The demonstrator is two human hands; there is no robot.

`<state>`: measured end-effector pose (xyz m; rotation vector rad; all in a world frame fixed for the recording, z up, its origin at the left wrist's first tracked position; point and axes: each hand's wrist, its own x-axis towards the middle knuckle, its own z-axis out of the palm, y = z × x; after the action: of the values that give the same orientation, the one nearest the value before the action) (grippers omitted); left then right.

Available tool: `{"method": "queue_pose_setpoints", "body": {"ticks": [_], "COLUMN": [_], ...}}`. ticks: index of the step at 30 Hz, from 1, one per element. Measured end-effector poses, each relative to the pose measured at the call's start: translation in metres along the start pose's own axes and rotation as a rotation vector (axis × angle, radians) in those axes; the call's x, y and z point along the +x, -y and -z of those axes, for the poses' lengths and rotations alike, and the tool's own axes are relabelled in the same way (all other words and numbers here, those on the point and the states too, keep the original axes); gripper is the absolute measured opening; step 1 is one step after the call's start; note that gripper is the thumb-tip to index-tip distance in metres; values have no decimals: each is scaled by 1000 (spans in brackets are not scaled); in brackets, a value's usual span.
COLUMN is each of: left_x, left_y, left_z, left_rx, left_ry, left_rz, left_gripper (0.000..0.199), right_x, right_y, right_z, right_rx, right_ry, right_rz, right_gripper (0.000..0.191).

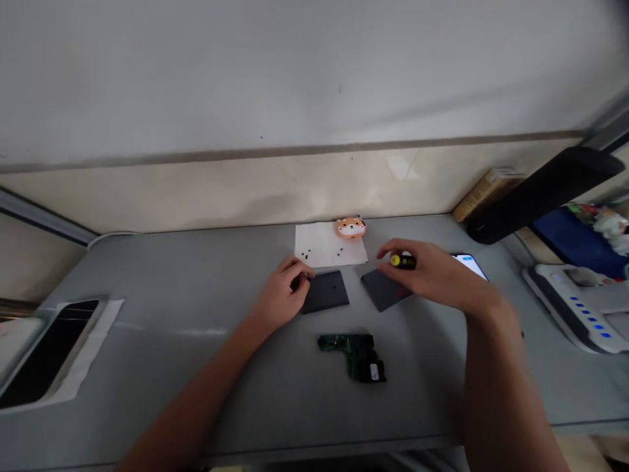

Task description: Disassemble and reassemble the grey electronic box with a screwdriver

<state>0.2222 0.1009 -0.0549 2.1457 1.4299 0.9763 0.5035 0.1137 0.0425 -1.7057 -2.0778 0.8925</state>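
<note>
My left hand (286,288) is at the left edge of a flat dark plate (325,292), its fingers curled together; what they may pinch is hidden. My right hand (417,270) holds a screwdriver with a yellow-and-black handle (403,261) above a second dark plate (384,290). Nearer to me, a green circuit board with a black part (361,354) lies on the grey table. Behind the plates, several tiny dark screws (305,254) rest on a white paper sheet (319,241).
An orange animal-faced case (350,227) sits on the paper. A lit phone (470,265) lies behind my right wrist. At the right are a black cylinder (540,193), a book (484,190) and a white-grey device (580,305). A dark-screened device (54,351) lies far left.
</note>
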Motion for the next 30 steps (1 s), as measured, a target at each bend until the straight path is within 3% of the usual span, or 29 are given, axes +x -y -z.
{"method": "queue_pose_setpoints", "body": {"ticks": [4, 7, 10, 15, 18, 21, 22, 25, 27, 30], "left_x": [0, 0, 0, -1, -5, -15, -20, -32, -37, -39], "left_y": [1, 5, 8, 8, -4, -29, -38, -63, -71, -70], "left_z": [2, 3, 2, 0, 4, 8, 7, -3, -12, -21], "left_rx": [-22, 0, 28, 68, 186, 293, 271, 192, 179, 145], "left_ry": [-26, -70, -102, -133, -259, -334, -270, 116, 255, 343], "left_rz": [-14, -29, -34, -9, -21, -160, -240, -637, -694, -626], "left_gripper": [19, 20, 22, 23, 22, 18, 17, 14, 12, 19], "right_x": [4, 8, 14, 19, 19, 20, 20, 21, 21, 22], "right_y": [-13, -14, -10, -7, -4, 0, 2, 6, 7, 7], "right_z": [-3, -10, -19, -27, -28, -33, -36, -41, -42, -42], "right_rx": [-126, -167, -241, -268, -261, -303, -326, -368, -362, -341], "right_ry": [82, 115, 81, 31, 38, 9, -3, -13, -6, -5], "right_rz": [-30, -58, -52, -65, -53, -25, -21, -17, -27, -26], "right_gripper": [29, 24, 15, 17, 15, 13, 13, 14, 16, 19]}}
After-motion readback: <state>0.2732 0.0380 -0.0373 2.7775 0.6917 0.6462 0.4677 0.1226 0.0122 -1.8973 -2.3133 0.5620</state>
